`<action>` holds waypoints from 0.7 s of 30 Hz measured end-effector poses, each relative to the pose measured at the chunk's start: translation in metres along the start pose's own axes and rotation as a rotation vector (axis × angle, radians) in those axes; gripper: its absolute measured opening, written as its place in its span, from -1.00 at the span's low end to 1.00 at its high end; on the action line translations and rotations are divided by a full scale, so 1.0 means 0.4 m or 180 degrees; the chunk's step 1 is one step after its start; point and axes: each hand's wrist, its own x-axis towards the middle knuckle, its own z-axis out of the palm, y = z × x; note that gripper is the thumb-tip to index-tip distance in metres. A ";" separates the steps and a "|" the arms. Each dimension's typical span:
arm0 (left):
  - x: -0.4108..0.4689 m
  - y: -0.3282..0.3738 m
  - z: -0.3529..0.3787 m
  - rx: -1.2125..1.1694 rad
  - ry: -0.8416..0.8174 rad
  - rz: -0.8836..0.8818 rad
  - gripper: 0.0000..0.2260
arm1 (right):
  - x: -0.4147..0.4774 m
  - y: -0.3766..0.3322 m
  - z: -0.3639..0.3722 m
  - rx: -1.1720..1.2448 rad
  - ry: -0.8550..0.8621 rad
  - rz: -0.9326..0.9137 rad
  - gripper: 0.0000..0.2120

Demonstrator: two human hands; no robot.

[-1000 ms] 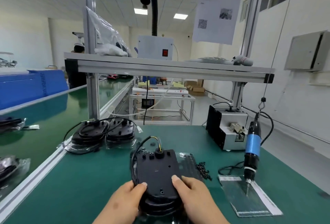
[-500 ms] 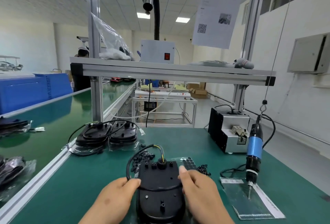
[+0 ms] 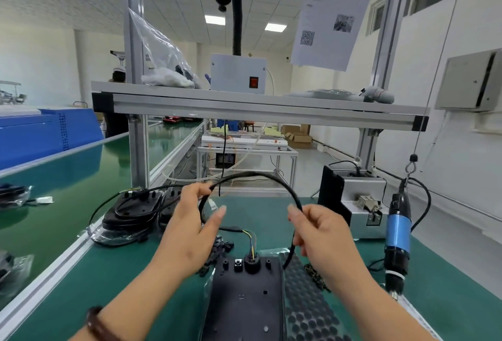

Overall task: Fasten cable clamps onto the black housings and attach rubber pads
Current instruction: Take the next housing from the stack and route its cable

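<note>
Both forearms reach forward from the lower edge of view, one on each side of the black housing (image 3: pixel 244 300). The left hand (image 3: pixel 190 232), above and to the left of the housing's far end, shows its back to the camera. It pinches the cable (image 3: pixel 255 175) between thumb and upper fingers (image 3: pixel 196 190), with one lower finger stretched straight. The right hand (image 3: pixel 323 237), above and to the right of the housing's far end, has its fingers curled round the other side of the cable's loop. A dark bracelet (image 3: pixel 97 324) circles the left wrist.

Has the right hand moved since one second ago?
Yes. The right hand rose off the housing and now holds the cable above the table.
</note>
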 end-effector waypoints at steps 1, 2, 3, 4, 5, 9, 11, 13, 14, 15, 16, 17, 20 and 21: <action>0.019 -0.004 0.009 -0.0072 0.0000 -0.0013 -0.84 | 0.019 0.000 -0.004 -0.0048 0.0035 -0.0039 -0.68; 0.039 -0.006 0.017 -0.0102 0.0073 0.0020 -0.88 | 0.037 0.002 -0.008 -0.0080 0.0070 -0.0086 -0.69; 0.058 -0.009 0.023 -0.0144 0.0171 0.0061 -0.91 | 0.054 0.003 -0.012 -0.0124 0.0120 -0.0153 -0.70; 0.075 -0.008 0.025 -0.0245 0.0257 0.0058 -0.93 | 0.072 0.006 -0.015 -0.0202 0.0180 -0.0246 -0.70; 0.091 -0.006 0.025 -0.0403 0.0301 0.0009 -0.95 | 0.090 0.011 -0.018 -0.0296 0.0248 -0.0347 -0.69; 0.154 0.010 0.029 -0.0661 0.0408 0.0009 -0.91 | 0.160 0.029 -0.026 -0.0532 0.0457 -0.0614 -0.58; 0.185 0.016 0.030 -0.0887 0.0412 -0.0140 -0.89 | 0.183 0.034 -0.024 -0.0523 0.0472 -0.0626 -0.59; 0.210 0.021 0.032 -0.1353 0.0319 -0.0385 -0.89 | 0.196 0.039 -0.012 -0.0184 0.0442 -0.0461 -0.66; 0.219 0.026 0.033 -0.1486 0.0300 -0.0474 -0.89 | 0.199 0.043 0.000 0.0280 0.0340 -0.0253 -0.69; 0.224 0.032 0.036 -0.1513 0.0302 -0.0511 -0.89 | 0.199 0.043 0.014 0.0835 0.0168 0.0003 -0.72; 0.227 0.037 0.041 -0.1465 0.0316 -0.0517 -0.89 | 0.198 0.042 0.028 0.1294 0.0045 0.0196 -0.73; 0.227 0.041 0.046 -0.1367 0.0340 -0.0504 -0.90 | 0.198 0.042 0.039 0.1514 0.0015 0.0268 -0.72; 0.221 0.042 0.048 -0.1064 0.0495 -0.0475 -0.89 | 0.212 0.037 0.050 0.1526 0.0179 0.0189 -0.72; 0.220 0.040 0.042 -0.0994 0.0526 -0.0483 -0.89 | 0.220 0.032 0.048 0.1549 0.0217 0.0166 -0.74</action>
